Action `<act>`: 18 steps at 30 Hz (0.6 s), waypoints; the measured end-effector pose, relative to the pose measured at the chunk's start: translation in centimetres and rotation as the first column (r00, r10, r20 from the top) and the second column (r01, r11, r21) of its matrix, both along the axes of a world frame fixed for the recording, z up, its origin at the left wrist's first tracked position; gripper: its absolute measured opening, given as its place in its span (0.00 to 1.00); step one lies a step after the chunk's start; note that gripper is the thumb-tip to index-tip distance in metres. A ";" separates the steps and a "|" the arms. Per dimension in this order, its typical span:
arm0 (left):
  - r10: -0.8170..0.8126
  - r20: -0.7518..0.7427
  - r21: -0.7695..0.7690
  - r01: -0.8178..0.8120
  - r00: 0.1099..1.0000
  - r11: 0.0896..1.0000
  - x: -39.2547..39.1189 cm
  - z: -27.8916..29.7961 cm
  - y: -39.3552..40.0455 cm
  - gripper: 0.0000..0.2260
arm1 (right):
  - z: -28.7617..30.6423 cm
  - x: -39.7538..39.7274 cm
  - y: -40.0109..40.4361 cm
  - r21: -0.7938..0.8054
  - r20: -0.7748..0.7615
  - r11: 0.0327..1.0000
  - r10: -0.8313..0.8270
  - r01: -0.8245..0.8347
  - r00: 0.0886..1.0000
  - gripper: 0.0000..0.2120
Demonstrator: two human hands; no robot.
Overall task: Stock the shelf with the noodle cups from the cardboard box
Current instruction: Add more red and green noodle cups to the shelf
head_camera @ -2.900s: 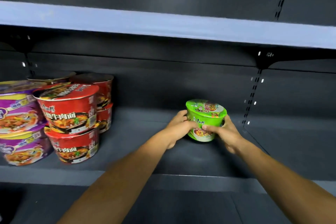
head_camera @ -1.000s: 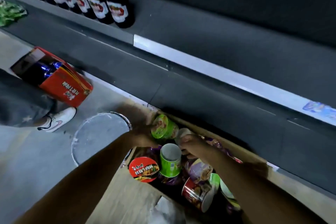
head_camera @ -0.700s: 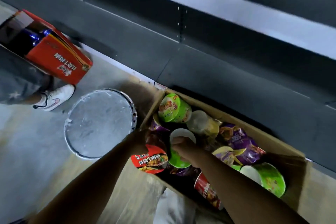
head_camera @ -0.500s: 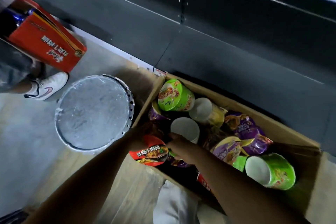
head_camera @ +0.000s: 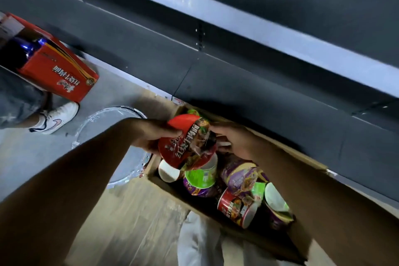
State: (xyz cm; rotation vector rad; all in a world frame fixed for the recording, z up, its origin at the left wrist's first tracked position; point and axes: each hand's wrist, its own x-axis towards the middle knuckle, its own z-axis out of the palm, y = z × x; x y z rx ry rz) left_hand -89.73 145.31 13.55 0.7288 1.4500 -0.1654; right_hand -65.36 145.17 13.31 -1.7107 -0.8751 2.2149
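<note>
Noodle cups lay jumbled in the cardboard box (head_camera: 311,161) on the floor, and a red noodle cup (head_camera: 187,143) was held tilted just above them, the left hand (head_camera: 151,136) with its fingers clamped round its side and the right hand (head_camera: 235,142) against its far edge, that grip too blurred to tell. This looked like the pick-up step; next the cup would need lifting clear and carrying up to the shelf (head_camera: 269,34). Chinese lettering on its lid was too blurred to read.

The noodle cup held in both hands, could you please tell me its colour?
Red noodle cup, with a dark food picture on its lid; the head view shows it.
</note>
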 end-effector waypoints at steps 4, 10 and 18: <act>-0.052 0.136 0.056 0.045 0.989 0.997 3.6 10.2 2.0 0.33 | 7.3 3.0 1.4 0.057 -0.103 0.994 -0.088 0.094 0.991 0.10; -0.266 0.185 0.145 0.242 0.946 0.960 8.5 23.7 5.3 0.48 | 19.8 7.8 2.1 0.025 -0.341 0.998 -0.037 0.049 0.939 0.42; -0.536 0.046 0.313 0.498 0.843 0.809 13.9 41.3 8.0 0.38 | 36.7 13.6 3.2 0.286 -0.341 0.955 0.179 -0.080 0.923 0.32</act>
